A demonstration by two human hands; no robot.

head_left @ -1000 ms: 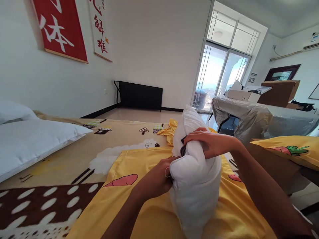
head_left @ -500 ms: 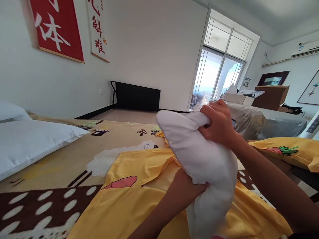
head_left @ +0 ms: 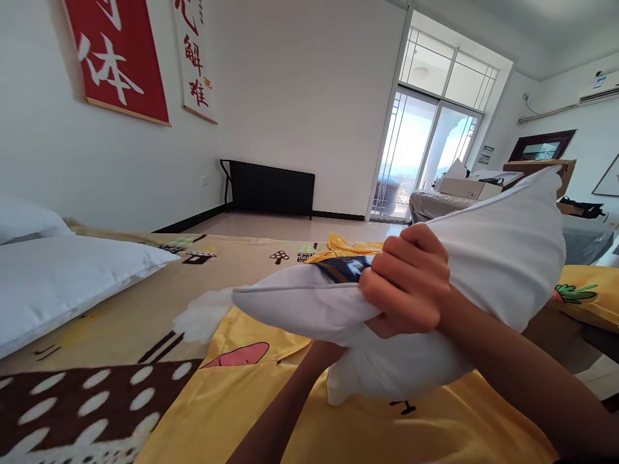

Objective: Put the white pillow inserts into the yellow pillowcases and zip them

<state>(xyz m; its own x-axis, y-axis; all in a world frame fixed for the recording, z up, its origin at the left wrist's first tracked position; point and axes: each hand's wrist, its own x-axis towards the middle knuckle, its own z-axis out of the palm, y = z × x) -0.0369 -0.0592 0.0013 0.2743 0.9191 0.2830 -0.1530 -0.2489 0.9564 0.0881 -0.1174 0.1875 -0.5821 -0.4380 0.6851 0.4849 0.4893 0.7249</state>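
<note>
My right hand (head_left: 406,280) is closed in a fist round the edge of a white pillow (head_left: 493,258), which it holds lifted and lying sideways above the bed. A dark label shows on the pillow beside my knuckles. My left forearm reaches up under the pillow; the left hand itself is hidden behind the pillow. Beneath lies a yellow pillowcase (head_left: 271,399) with carrot prints, spread flat on the patterned bed cover (head_left: 120,322).
Two white pillows (head_left: 62,274) lie at the left of the bed. Another yellow carrot-print pillow (head_left: 585,293) sits at the right. A plastic-covered table (head_left: 435,203) with cardboard boxes stands by the glass door; a black rack (head_left: 271,187) is against the far wall.
The pillow has swung from upright to lying sideways, its bulk now out to the right. My right hand has shifted along its edge; my left hand has gone out of sight under it.
</note>
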